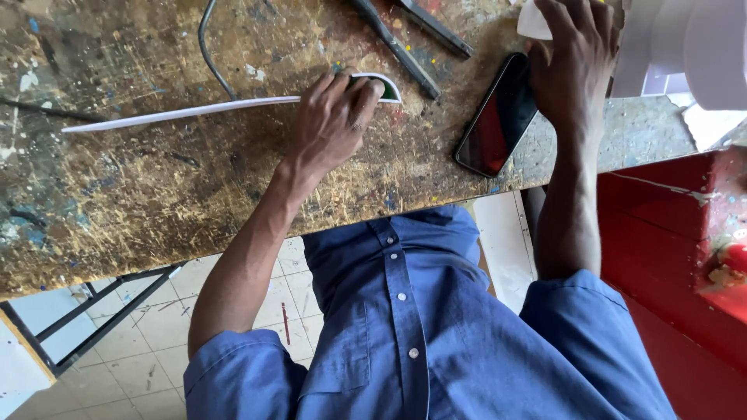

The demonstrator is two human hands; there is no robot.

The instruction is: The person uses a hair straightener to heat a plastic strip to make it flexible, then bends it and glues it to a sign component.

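Note:
My left hand presses flat on the right end of a long thin white strip lying across the paint-spattered wooden workbench. The strip's end curves down past my fingers, with a green patch showing inside the curve. My right hand is at the bench's far right, its fingers closed on a small white piece at the top edge of the view. A dark smartphone lies tilted just left of that hand.
Dark metal tool handles lie at the top centre, and a bent metal rod sits left of them. A red painted surface stands at the right, with white material above it. Under the bench are tiled floor and a black metal frame.

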